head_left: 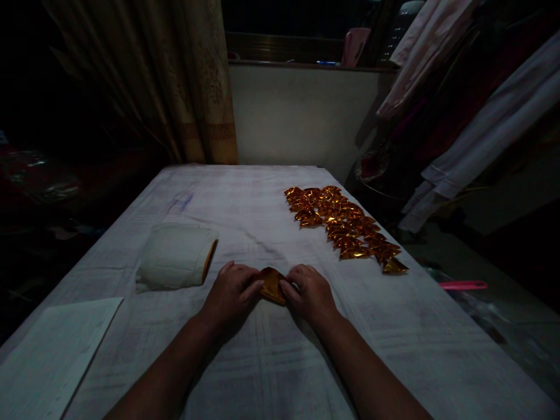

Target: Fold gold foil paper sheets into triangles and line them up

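Note:
Between my two hands is a small sheet of gold foil paper (272, 284), partly folded, low over the cloth-covered table. My left hand (234, 289) pinches its left side between thumb and fingers. On the right side, my right hand (310, 291) grips it the same way. To the left lies a pale stack of paper sheets (175, 256) with a gold edge showing on its right. Several folded gold foil pieces (341, 219) sit in overlapping rows at the back right.
A checked pale cloth (245, 361) covers the table. At the front left lies a large white sheet (56, 350). A curtain (192, 76) hangs behind, and clothes (490, 128) hang at the right. A pink cup (355, 46) stands on the sill; a pink handle (464, 285) shows beyond the right edge.

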Tool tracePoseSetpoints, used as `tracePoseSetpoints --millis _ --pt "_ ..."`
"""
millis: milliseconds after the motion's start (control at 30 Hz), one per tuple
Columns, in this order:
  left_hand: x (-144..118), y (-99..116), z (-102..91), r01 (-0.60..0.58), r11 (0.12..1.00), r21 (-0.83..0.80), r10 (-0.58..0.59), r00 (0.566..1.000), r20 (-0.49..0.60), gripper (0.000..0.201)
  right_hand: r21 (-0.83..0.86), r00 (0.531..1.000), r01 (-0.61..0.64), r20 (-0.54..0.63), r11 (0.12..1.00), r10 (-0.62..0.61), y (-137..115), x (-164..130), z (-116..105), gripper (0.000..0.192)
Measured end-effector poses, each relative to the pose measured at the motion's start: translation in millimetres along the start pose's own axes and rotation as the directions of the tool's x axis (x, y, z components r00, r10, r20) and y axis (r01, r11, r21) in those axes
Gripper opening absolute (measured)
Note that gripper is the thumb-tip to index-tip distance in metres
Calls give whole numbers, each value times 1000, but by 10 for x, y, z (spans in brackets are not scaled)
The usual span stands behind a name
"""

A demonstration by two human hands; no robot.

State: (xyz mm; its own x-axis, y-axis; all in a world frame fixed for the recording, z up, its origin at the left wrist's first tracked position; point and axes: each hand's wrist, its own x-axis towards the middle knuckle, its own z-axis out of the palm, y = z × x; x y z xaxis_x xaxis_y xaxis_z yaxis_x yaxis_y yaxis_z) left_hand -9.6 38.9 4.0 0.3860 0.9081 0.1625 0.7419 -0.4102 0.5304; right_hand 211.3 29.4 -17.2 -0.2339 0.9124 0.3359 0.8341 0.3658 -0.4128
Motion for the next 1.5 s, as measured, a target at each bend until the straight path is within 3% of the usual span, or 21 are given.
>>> tracePoseSetpoints --millis 100,200,267,500,667,867,1067,1167,1300,1400,1500 --pt "1 44 69 57 998 17 -55 995 -87 21 -7 998 -31 -50 1000 30 -8 13 57 2" --pt "-2 54 107 83 996 25 -78 986 -150 26 -57 995 -62 -82 996 57 3 22 105 27" --pt "-9 41 119 70 997 38 -62 983 -173 29 -73 996 -74 -54 995 70 14 24 120 33" --pt "-33 -75 196 5 997 74 10 981 -194 38 22 992 -118 43 993 117 7 25 97 15" --pt "-30 -151 252 -76 994 85 93 968 -232 46 84 1000 -23 14 996 22 -15 9 102 12" --pt "0 -136 132 -10 999 -48 1 984 -179 41 210 990 143 -26 967 -141 -20 24 86 15" --pt "31 -93 55 85 947 -311 -144 974 -173 18 264 999 20 -31 964 -13 -24 44 45 23" --pt "41 -65 57 111 898 -426 -191 970 -149 15 422 990 -105 -37 900 133 -50 46 41 30" --pt "48 -42 53 136 857 -496 -226 966 -126 17 655 954 -241 26 716 297 -80 44 77 34" --pt "50 -31 50 144 832 -535 -249 960 -129 19 733 938 -273 58 623 343 -91 48 101 32" --pt "54 -12 41 158 811 -563 -270 955 -121 20 756 935 -277 71 592 347 -103 55 95 26"
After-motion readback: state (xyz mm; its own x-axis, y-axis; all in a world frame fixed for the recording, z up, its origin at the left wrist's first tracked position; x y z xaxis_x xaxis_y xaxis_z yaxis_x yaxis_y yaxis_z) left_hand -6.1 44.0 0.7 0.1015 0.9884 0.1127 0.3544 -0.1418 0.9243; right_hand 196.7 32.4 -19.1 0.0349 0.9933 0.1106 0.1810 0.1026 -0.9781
